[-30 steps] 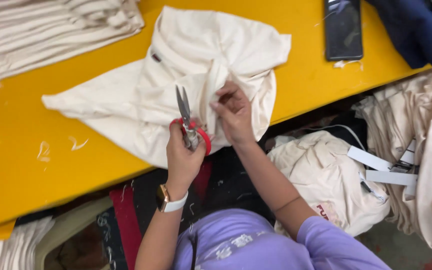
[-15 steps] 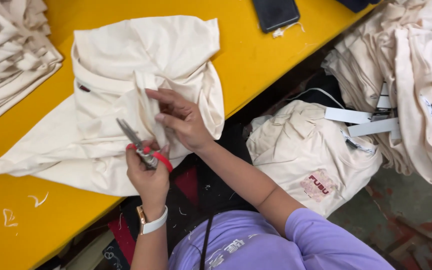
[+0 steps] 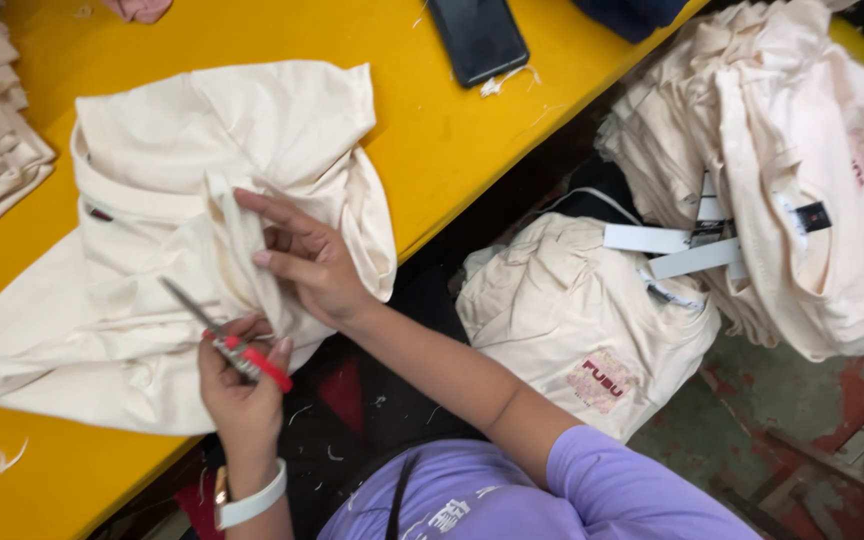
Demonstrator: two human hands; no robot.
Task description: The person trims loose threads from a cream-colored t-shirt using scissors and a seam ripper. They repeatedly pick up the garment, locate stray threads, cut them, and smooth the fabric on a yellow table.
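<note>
A cream T-shirt (image 3: 152,230), soft, light and probably easiest gripped at a fold or hem, lies crumpled on the yellow table (image 3: 452,150), the right hand (image 3: 312,262) pinching a fold, the left hand (image 3: 242,385) clamped around red-handled thread snips (image 3: 227,338).

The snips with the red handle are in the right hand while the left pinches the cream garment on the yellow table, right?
Wrong hands. The head view shows the snips in the left hand, while the right hand pinches the cream garment on the yellow table.
</note>
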